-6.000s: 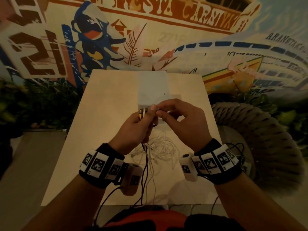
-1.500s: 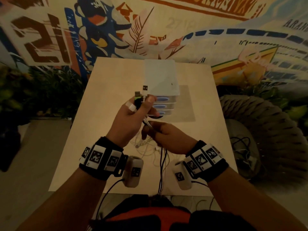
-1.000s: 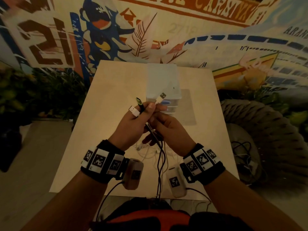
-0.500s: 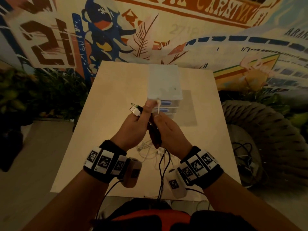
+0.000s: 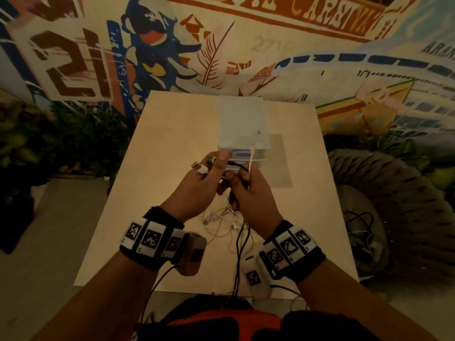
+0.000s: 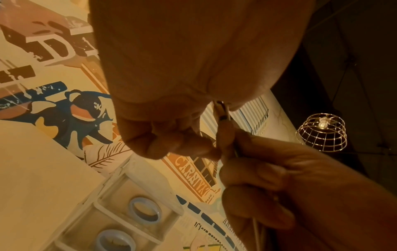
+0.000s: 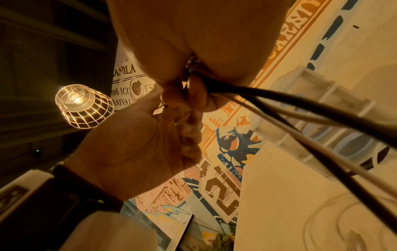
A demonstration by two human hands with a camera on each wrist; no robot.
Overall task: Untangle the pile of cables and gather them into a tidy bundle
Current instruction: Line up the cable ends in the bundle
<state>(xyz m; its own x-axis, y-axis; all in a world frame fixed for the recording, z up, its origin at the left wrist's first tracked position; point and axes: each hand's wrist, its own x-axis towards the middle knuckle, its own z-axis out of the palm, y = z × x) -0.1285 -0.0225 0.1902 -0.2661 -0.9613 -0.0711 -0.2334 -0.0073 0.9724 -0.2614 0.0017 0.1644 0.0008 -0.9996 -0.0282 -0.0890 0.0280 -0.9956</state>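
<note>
Both hands are raised together above the table (image 5: pixel 172 134). My left hand (image 5: pixel 204 183) grips a bunch of cable ends, with a white USB plug (image 5: pixel 198 167) and a green-tipped plug (image 5: pixel 211 159) sticking out past its fingers. My right hand (image 5: pixel 248 190) pinches a white cable (image 5: pixel 250 158) whose plug end stands upright, together with black cables (image 5: pixel 240 244) that hang down to the table's near edge. In the right wrist view the black cables (image 7: pixel 300 110) run out from between the fingers. A loose pile of white cables (image 5: pixel 219 222) lies on the table under the hands.
A white set of small drawers (image 5: pixel 242 129) with blue ring handles stands at the table's middle back. A mural wall is behind. A woven round seat (image 5: pixel 394 200) holding more cables is on the right, plants on the left.
Earlier the right hand was lower, running along the black cables. It has come up against the left hand, and the white cable's plug end now stands upright from the right hand.
</note>
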